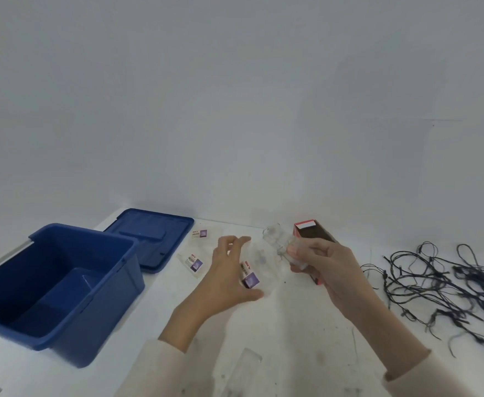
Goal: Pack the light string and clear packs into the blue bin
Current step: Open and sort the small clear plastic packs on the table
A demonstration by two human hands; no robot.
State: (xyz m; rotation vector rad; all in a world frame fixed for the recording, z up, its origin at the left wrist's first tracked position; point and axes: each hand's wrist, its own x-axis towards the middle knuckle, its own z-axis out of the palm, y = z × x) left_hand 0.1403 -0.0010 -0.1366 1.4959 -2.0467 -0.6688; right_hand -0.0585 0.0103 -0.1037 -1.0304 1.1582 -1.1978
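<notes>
While I watch through head camera: blue bin (114, 296) sits open at left on table (292, 325), lid (152, 239) flat just behind it. Two loose packs (192, 263) lie beside lid. Left hand (226, 276), fingers spread, seems to rest on labelled pack (251, 277); blur hides contact. Right hand (327, 270) raised, fingers curled, pinching clear pack (281, 242) before red box (312, 230). Light string (450, 282) tangled far right, well apart from bin.

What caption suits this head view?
Right hand holds a clear pack, left hand open over a labelled pack; light string lies outside the blue bin.
</notes>
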